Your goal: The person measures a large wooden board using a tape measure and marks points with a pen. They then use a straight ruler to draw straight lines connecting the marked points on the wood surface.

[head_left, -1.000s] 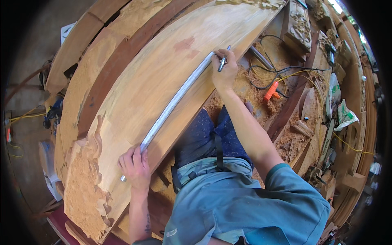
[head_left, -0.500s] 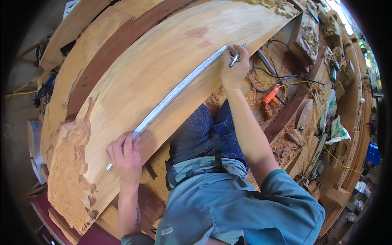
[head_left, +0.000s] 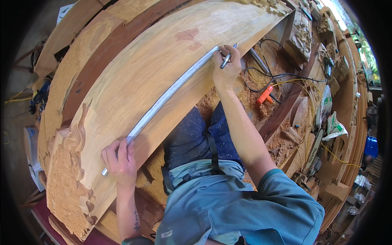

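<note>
A long silver metal bar [head_left: 171,90] lies slantwise across a broad, smooth wooden board [head_left: 134,83]. It looks curved, though the lens bends straight edges here. Near its lower end, my left hand [head_left: 121,160] grips the bar with bent fingers, and a short stub sticks out past them. At the upper end, my right hand [head_left: 227,69] has its fingertips against the bar. A silver pen [head_left: 225,61] with a dark tip is held between the fingers of that same hand, its tip pointing up and away from the board's surface.
Carved relief [head_left: 67,183] rises at the board's left end. Beyond it runs a dark reddish plank [head_left: 98,61]. On the sawdust-strewn right side lie an orange plug connector [head_left: 265,94], black and yellow cords, a chainsaw bar [head_left: 313,151] and carved wood pieces [head_left: 300,43].
The whole view has shifted, so the scene sits slightly farther left. Both hands keep their places on the bar, and the pen stays in my right hand.
</note>
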`<state>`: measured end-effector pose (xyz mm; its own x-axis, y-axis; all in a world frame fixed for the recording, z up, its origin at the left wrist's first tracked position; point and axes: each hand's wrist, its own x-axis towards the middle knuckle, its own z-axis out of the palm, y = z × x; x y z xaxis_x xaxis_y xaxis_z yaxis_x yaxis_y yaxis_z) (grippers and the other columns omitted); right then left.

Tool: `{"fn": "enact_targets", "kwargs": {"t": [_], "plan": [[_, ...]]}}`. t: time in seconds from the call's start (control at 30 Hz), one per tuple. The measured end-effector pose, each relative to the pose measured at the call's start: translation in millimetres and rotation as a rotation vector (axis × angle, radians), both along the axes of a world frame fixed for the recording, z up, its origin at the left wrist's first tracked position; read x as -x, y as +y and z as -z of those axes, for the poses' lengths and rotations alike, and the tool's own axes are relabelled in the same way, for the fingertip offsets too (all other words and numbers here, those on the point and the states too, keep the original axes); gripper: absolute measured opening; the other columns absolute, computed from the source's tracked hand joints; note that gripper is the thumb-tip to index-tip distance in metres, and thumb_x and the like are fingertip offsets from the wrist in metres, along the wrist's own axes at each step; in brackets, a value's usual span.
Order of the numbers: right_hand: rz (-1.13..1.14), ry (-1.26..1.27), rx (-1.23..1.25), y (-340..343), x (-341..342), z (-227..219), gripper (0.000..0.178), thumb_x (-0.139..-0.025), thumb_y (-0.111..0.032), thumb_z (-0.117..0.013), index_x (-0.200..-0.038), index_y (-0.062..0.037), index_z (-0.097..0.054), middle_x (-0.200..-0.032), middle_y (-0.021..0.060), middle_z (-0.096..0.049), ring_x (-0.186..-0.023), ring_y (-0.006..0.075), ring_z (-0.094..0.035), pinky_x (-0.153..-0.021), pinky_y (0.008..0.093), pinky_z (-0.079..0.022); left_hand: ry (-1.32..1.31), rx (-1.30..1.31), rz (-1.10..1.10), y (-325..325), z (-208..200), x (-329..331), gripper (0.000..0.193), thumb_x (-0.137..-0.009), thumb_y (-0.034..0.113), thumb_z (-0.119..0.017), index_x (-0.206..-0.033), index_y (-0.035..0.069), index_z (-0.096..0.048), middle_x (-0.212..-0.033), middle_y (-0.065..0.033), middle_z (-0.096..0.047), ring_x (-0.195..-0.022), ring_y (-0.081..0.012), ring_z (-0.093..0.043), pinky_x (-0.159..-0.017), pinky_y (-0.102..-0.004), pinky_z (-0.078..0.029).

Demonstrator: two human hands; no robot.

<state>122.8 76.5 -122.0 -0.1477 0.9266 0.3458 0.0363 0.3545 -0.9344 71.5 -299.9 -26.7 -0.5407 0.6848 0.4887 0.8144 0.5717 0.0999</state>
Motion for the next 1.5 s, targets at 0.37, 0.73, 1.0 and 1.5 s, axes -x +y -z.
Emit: {"fn": "enact_targets", "kwargs": {"t": [0.37,0.73,1.0,1.5], "plan": [[-0.085,-0.047,-0.015,-8.3,-10.2,-10.0,0.033,-0.089,-0.01,-0.076,-0.119,-0.0022,-0.064,-0.108,0.0136,-0.071,-0.097,0.0242,-0.071,-0.085,0.0354,-0.055,0.002,0.006,0.026,-1.6,-1.6,0.7,0.027,-0.079,0.009,-0.085,-0.103,0.005,-0.074,-0.098,-0.0069,-0.064,-0.085,-0.0259,-0.058,-0.076,-0.0394,-0.047],[-0.102,0.016,-0.102,5.7,-6.5,11.4,0.034,-0.087,-0.009,-0.078,-0.116,0.0033,-0.065,-0.11,0.0115,-0.071,-0.097,0.0194,-0.068,-0.086,0.0318,-0.055,0.017,-0.039,0.044,-3.3,-0.9,1.3,0.03,-0.075,0.014,-0.087,-0.102,0.006,-0.074,-0.097,-0.0055,-0.065,-0.084,-0.0239,-0.059,-0.07,-0.0377,-0.045],[-0.101,0.013,-0.094,10.7,-5.8,12.3,0.038,-0.085,-0.006,-0.08,-0.119,0.0034,-0.064,-0.112,0.0107,-0.071,-0.1,0.018,-0.067,-0.088,0.0302,-0.055,-0.007,-0.033,0.066,-7.0,3.1,0.6,0.026,-0.079,0.017,-0.081,-0.101,0.006,-0.072,-0.095,-0.0042,-0.062,-0.085,-0.0229,-0.059,-0.07,-0.0368,-0.043],[-0.104,-0.032,-0.299,15.1,-8.1,19.2,0.031,-0.088,-0.01,-0.079,-0.114,0.0014,-0.068,-0.105,0.0096,-0.069,-0.09,0.0175,-0.066,-0.079,0.0306,-0.056,-0.044,-0.039,0.028,-5.3,1.4,0.5,0.023,-0.081,0.017,-0.077,-0.103,0.008,-0.072,-0.095,-0.0053,-0.062,-0.088,-0.0242,-0.061,-0.072,-0.037,-0.047]]}}
